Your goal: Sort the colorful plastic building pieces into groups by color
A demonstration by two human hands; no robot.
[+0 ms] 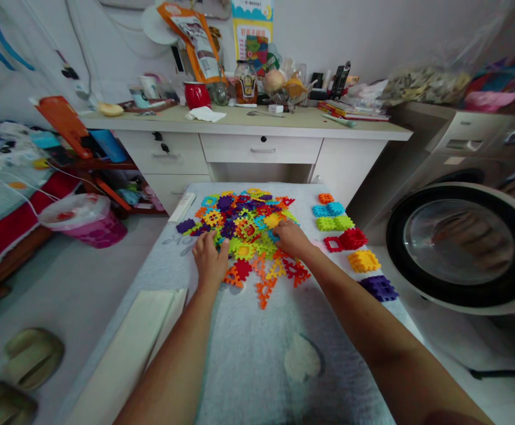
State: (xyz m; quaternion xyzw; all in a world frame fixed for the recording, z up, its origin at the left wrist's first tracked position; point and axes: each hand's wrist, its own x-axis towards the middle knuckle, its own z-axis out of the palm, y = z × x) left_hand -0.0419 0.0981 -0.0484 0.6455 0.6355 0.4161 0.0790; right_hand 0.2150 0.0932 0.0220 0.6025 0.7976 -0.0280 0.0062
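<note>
A heap of plastic interlocking building pieces (pixel 245 250) in many colours lies on the cloth-covered table. My left hand (pixel 210 254) rests at the heap's near left edge, its thumb apart from the fingers and nothing visible in it. On the right side of the heap, my right hand (pixel 290 237) has its fingers curled in among the pieces, beside a yellow piece (pixel 273 220). Its fingertips are partly hidden, so what they pinch is unclear. Along the table's right edge runs a column of colour-sorted stacks, from an orange stack (pixel 325 198) to a purple stack (pixel 379 288).
Long white strips (pixel 137 330) lie along the table's left side. Beyond the table stands a white desk (pixel 261 147) with jars and bags on top. A washing machine with its round door (pixel 465 245) swung out is at right. A pink bin (pixel 89 221) stands on the left floor.
</note>
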